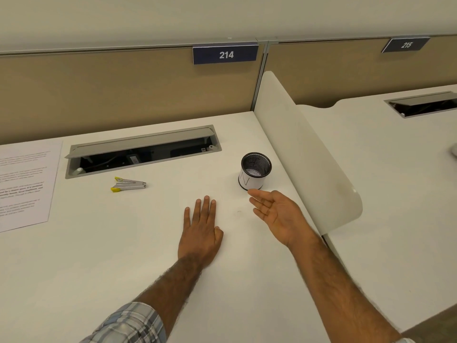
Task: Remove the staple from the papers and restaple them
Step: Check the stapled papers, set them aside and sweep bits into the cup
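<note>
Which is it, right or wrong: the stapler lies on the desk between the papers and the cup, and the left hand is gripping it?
Wrong in one respect. The left hand is not gripping the stapler; it rests flat on the desk, fingers straight, apart from it, as the head view shows. The stapler does lie between the papers and the cup.

My left grip [201,233] lying flat on the bench [123,256], my right grip [277,214] facing palm-up near the mesh cup [254,170], stapler [128,184] and papers [22,186] lying further left.
</note>
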A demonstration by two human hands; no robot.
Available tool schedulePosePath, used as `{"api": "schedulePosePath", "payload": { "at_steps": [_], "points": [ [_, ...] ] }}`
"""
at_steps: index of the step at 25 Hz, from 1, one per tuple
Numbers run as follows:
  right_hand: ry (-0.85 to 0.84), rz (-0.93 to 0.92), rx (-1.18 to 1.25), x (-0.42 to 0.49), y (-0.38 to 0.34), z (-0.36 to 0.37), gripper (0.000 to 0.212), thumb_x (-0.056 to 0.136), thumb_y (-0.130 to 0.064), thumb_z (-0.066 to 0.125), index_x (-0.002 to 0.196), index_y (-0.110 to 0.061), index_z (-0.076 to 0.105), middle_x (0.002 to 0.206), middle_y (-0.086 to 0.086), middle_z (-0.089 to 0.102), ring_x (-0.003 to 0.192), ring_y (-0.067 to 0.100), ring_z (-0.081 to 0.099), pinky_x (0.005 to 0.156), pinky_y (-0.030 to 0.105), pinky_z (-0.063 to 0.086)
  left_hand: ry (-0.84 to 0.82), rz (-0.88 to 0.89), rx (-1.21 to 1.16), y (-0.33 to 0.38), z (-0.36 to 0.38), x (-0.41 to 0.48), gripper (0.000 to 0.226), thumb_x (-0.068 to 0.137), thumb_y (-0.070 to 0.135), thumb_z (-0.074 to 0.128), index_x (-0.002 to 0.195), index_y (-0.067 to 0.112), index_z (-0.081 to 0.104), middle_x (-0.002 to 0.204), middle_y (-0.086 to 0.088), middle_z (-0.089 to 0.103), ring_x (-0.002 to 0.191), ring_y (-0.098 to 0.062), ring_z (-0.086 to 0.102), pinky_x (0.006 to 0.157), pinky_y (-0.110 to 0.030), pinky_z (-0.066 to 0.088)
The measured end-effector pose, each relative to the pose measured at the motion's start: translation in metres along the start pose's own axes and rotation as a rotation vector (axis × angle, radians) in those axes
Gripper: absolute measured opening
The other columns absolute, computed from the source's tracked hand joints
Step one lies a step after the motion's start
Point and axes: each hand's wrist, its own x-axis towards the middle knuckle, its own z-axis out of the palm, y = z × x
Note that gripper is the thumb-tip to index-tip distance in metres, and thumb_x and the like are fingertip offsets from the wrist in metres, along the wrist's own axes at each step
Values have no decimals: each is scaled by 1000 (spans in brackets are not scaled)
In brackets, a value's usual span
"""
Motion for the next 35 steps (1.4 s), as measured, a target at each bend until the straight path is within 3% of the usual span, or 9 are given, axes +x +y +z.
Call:
{"api": "schedulePosePath", "payload": {
  "at_steps": [4, 7, 8, 10, 13, 15, 19, 30, 35],
  "points": [
    [-1, -23, -49, 0, -6, 2, 24, 95, -14, 56, 109, -2, 72, 109, 6, 76, 103, 23, 71, 93, 35, 51, 15, -7, -1, 0, 0, 0, 74, 97, 36, 18, 166, 17, 1, 174, -4, -5, 161, -25, -5, 130, -53, 2],
    [140, -186, -404, 8, 10, 6, 9, 88, -7, 64, 88, -8, 74, 90, 4, 75, 80, 18, 70, 72, 28, 49, 5, -5, 2, 1, 0, 1, 74, 97, 35, 19, 166, 17, -2, 174, -4, -8, 161, -24, -7, 130, -52, 0],
    [192, -254, -592, 13, 21, 5, 10, 88, -8, 65, 89, -11, 74, 92, 3, 74, 82, 16, 67, 73, 29, 49, 3, -4, 4, 0, 1, 1, 74, 97, 35, 20, 166, 17, -3, 174, -4, -8, 161, -24, -7, 130, -52, 0],
    [215, -374, -1116, 19, 47, 0, 25, 95, -25, 60, 117, -19, 69, 121, 1, 66, 110, 20, 60, 91, 35, 47, 10, -6, 5, 1, 1, 1, 74, 97, 35, 20, 166, 17, -2, 174, -4, -7, 161, -25, -6, 130, -53, 1],
    [168, -407, -1685, 18, 84, -11, 61, 100, -53, 24, 154, -27, 28, 162, 3, 24, 148, 28, 22, 114, 48, 27, 8, -3, 15, 0, 2, 1, 74, 97, 37, 15, 166, 16, -1, 174, -6, -7, 161, -26, -5, 130, -53, 2],
    [178, -409, -1736, 13, 100, -10, 73, 93, -60, 4, 158, -27, 12, 168, 4, 2, 154, 28, 1, 120, 52, 14, -1, -3, 26, 0, 1, 1, 75, 96, 39, 11, 166, 16, -4, 174, -6, -9, 161, -27, -7, 130, -53, 0],
    [231, -415, -1766, 13, 116, -8, 73, 96, -63, 6, 159, -26, 1, 167, 4, -13, 153, 28, -13, 121, 58, 3, -6, 0, 40, 0, 1, 2, 75, 95, 43, 5, 165, 17, -5, 173, -5, -13, 161, -27, -9, 130, -53, -2],
    [210, -492, -1807, 23, 109, -12, 67, 97, -68, 14, 157, -40, 2, 168, 3, -5, 154, 31, -5, 119, 62, 6, -12, -1, 42, -1, 2, 0, 75, 96, 45, 4, 165, 18, -10, 172, -4, -17, 160, -26, -14, 130, -52, -5],
    [189, -604, -1941, 23, 101, -10, 66, 99, -64, 23, 156, -30, 25, 167, 5, 14, 153, 35, 6, 115, 68, 12, -9, -1, 38, 1, 0, 1, 75, 96, 45, 5, 165, 19, -10, 172, -3, -18, 160, -25, -15, 130, -51, -6]
  ]
}}
